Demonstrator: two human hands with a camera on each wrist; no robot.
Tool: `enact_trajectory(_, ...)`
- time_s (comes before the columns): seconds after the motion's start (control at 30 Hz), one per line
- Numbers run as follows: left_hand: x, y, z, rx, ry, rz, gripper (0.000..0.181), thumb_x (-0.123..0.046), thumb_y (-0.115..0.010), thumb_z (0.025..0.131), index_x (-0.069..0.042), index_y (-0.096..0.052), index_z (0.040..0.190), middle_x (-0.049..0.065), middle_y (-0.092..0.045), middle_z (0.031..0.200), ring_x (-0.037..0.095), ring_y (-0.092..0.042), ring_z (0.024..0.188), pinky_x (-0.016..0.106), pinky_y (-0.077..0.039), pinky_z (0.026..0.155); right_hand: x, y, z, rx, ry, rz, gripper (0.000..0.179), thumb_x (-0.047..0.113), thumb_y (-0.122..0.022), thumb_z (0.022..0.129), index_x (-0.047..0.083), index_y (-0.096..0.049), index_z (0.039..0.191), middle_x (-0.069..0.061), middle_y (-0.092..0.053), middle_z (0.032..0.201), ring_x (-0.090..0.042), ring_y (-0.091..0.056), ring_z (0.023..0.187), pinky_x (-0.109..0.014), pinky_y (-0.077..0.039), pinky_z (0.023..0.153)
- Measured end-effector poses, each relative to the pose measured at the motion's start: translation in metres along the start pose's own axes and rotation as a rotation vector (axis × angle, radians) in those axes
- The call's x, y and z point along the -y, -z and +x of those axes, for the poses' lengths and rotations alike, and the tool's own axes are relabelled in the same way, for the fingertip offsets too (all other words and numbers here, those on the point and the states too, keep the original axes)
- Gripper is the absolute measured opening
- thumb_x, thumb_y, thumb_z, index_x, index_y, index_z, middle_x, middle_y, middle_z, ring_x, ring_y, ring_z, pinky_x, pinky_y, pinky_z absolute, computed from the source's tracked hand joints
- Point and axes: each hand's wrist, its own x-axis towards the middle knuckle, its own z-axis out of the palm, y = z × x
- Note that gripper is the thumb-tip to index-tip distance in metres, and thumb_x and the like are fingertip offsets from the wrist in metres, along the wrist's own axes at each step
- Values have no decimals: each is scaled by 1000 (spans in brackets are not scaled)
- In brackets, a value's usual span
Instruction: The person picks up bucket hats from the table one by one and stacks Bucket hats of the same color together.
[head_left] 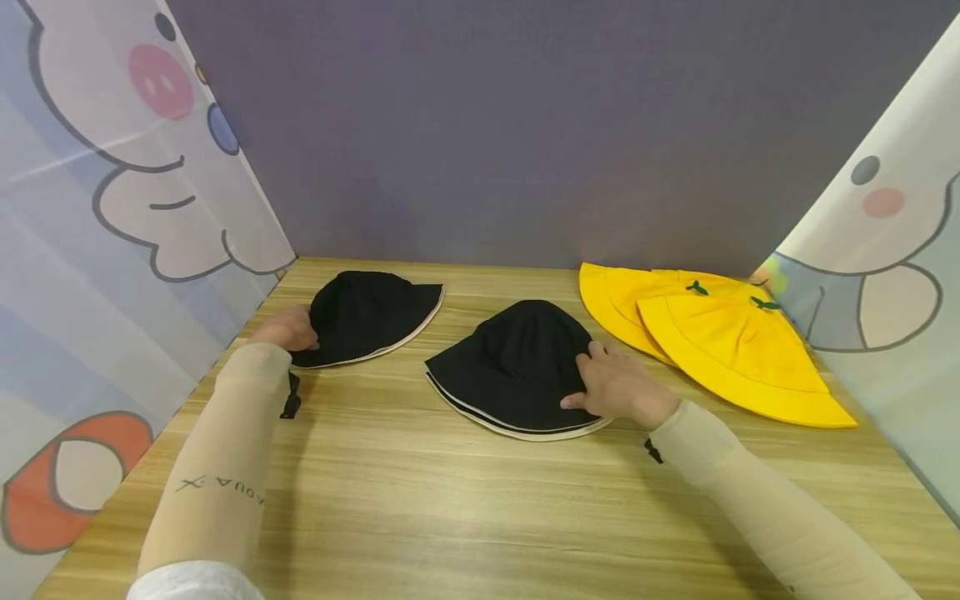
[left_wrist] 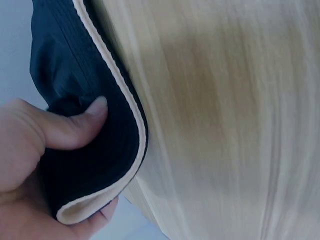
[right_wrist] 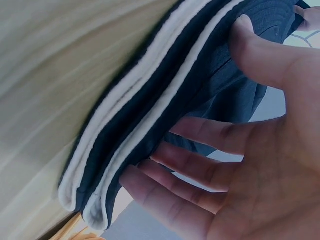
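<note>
- Soft black cloth bucket hat with pale brim trim (head_left: 367, 321), folded flat near the table's (head_left: 450, 508) back-left corner: the left hand (head_left: 288, 330) pinches its brim, thumb on top.
- Two stacked black cloth bucket hats with pale-edged brims (head_left: 525, 358), midway along the table, towards its back edge: the right hand (head_left: 611, 383) touches them with loosely spread fingers.
- All look light, floppy, hardly slippery or fragile; crowns may crease.
- Best hold: stitched brims, gathering both layers of the stack together.
</note>
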Motion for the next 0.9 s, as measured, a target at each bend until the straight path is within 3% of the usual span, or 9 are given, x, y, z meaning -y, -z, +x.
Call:
enact_trajectory(0.1,-4,-2,4,15,-41,13,76,-10,-64,96,14,-22,154,41,-36,148,53,-46,128,59,-42,104,-1,1,-1,0,-7,19,82,57,-71,90,-6,-54,140,-28,-49,137,-45,-45,128,-58,-47,97)
enact_trajectory(0.2,-8,-5,8,18,-77,17,78,-10,-66,95,14,-21,154,40,-34,150,56,-39,134,61,-38,108,-1,2,-1,-3,-7,38,82,54,-73,90,-8,-53,140,-30,-47,140,-47,-43,131,-58,-45,102)
enact_trajectory(0.3,-12,-6,9,22,-100,20,78,-9,-66,95,16,-21,154,40,-33,150,56,-37,136,61,-35,110,-1,4,-1,-5,1,55,81,51,-75,89,-9,-54,139,-31,-46,143,-48,-42,132,-57,-41,106)
enact_trajectory(0.47,-20,-7,9,32,-101,24,77,-6,-64,96,15,-19,154,39,-32,152,55,-35,138,62,-33,112,1,9,2,11,9,41,77,48,-79,86,-10,-57,133,-29,-53,132,-44,-48,124,-54,-41,106)
enact_trajectory(0.67,-25,-7,8,21,-94,62,73,-3,-63,96,15,-21,154,39,-37,150,53,-39,136,60,-37,110,6,24,13,98,-26,22,68,45,-80,86,-6,-62,128,-22,-62,123,-40,-58,114,-55,-48,96)
enact_trajectory(0.8,-28,-7,5,23,-68,73,72,-2,-59,97,12,-20,156,37,-37,150,52,-41,136,59,-38,109,12,41,24,141,-33,69,51,40,-76,92,-1,-68,120,-14,-68,108,-30,-65,97,-52,-54,83)
enact_trajectory(0.9,-30,-8,2,33,-48,66,72,-2,-56,97,9,-18,158,36,-36,152,52,-40,136,59,-38,109,19,53,33,127,-16,103,40,38,-71,96,1,-70,114,-8,-67,94,-24,-64,82,-45,-54,75)
